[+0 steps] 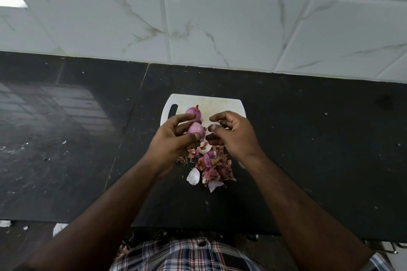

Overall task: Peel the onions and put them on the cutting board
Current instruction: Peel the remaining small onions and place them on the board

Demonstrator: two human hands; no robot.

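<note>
While our left hand [176,136] curls thumb and fingers round a half-peeled onion [196,130] above the cutting board [222,103], a peeled onion [193,112] lies on it just behind; our right hand [231,132] pinches a scrap of skin [213,126] beside it, over the peelings [209,165].

Peeled onion [193,112] on white cutting board [220,103]

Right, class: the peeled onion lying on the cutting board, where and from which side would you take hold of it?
Pinch the onion on the board across its round belly, coming from above and the right: its tip points away, and the left hand with the other onion blocks the near-left side.
</note>
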